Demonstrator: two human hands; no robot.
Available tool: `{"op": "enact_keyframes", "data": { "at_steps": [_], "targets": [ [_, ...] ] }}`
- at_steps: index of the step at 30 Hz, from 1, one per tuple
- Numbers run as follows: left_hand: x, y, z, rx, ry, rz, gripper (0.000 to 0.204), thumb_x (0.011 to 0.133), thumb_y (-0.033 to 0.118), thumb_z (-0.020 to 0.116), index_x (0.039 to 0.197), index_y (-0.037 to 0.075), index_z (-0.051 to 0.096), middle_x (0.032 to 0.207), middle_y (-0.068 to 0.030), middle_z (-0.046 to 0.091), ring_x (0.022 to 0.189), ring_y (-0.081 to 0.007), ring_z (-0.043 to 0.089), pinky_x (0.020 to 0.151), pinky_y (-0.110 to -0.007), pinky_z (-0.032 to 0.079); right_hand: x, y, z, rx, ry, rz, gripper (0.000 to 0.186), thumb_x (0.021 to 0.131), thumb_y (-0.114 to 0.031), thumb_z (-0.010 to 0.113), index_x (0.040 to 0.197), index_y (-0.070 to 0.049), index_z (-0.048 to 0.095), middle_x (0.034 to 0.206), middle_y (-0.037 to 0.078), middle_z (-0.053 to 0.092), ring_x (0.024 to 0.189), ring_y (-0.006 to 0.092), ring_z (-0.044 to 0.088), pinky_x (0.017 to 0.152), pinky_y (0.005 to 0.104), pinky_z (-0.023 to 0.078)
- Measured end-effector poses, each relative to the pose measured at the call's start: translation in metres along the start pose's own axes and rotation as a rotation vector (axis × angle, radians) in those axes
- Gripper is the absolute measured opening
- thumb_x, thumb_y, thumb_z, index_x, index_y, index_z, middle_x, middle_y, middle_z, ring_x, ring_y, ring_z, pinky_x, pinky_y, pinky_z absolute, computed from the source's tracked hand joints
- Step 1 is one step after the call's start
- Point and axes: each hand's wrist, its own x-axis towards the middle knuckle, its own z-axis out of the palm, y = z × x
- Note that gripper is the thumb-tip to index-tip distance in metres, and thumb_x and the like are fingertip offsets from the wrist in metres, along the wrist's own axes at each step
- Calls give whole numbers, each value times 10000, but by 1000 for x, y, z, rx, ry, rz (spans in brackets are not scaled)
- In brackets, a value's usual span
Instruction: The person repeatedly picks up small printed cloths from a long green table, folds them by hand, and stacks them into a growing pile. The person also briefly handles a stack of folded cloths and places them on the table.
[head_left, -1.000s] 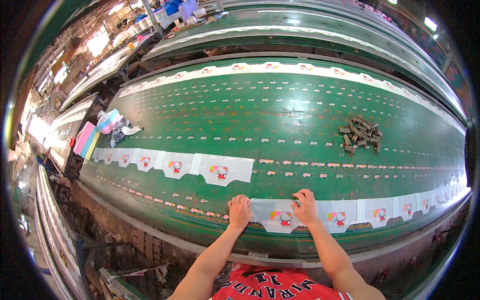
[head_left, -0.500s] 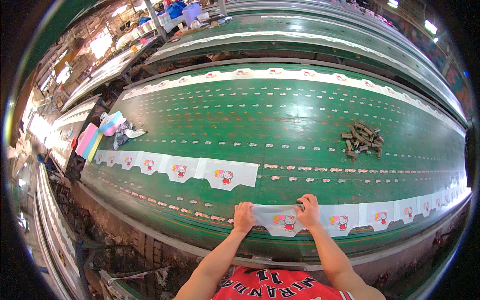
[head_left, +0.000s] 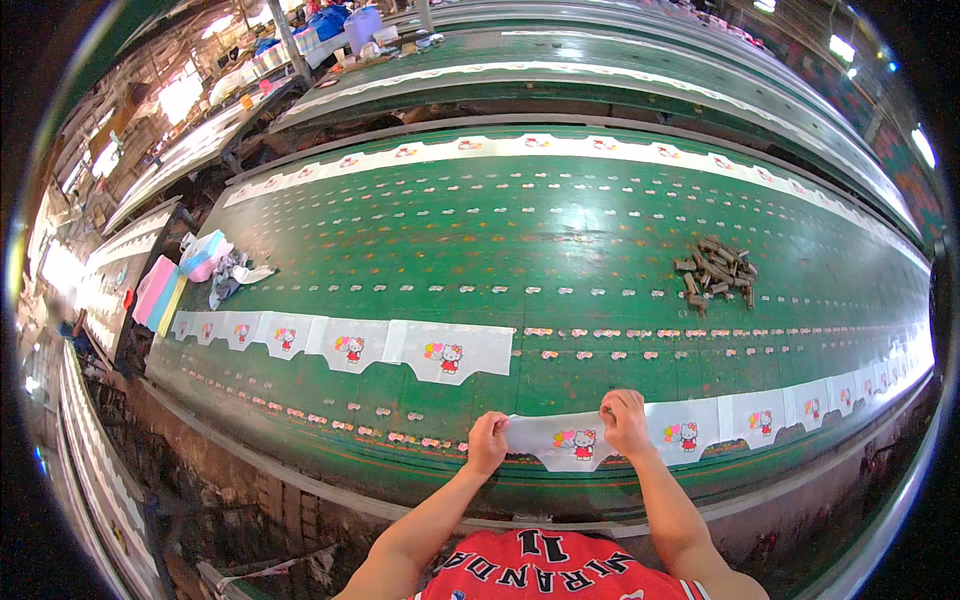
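Observation:
A white cloth piece [head_left: 548, 434], printed with a cartoon cat and balloons, lies at the near edge of a long green table [head_left: 590, 375]. My left hand [head_left: 487, 445] is closed in a pinch on its left end. Farther right, my right hand [head_left: 626, 425] has its fingers pressed together at the piece's far edge, close to the corner by the neighbouring piece [head_left: 685, 432]. More such printed pieces run on to the right in a row. Ahead and to the left, another row of printed pieces [head_left: 445, 352] lies flat on the table.
Short dark sticks or blocks [head_left: 718, 272] lie piled at the right of the table. At its left end are pastel stacked sheets [head_left: 160, 292] and a crumpled grey cloth [head_left: 236, 275]. A third printed row [head_left: 470, 147] follows the far edge; other long tables stand beyond.
My right hand has moved slightly right along the cloth's far edge. My left fingers have curled tighter at its left end. The whole view has shifted a little.

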Motion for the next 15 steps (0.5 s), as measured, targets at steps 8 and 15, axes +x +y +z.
{"op": "enact_keyframes", "data": {
  "at_steps": [8, 15],
  "targets": [
    [42, 15, -10, -12, -69, -33, 31, 914, 1, 582, 938, 11, 565, 804, -143, 607, 708, -284, 608, 654, -334, 485, 30, 4, -23, 189, -217, 321, 185, 791, -37, 704, 952, -46, 614, 826, 144, 666, 747, 305, 654, 678, 386, 504],
    [101, -43, 9, 163, -35, -21, 192, 914, 37, 606, 1089, 28, 529, 937, -187, 634, 826, -365, 635, 712, -431, 502, 86, 56, -2, 349, -185, 345, 408, 802, 20, 687, 1189, -66, 588, 880, 150, 690, 837, 291, 686, 742, 363, 524]
  ]
}}
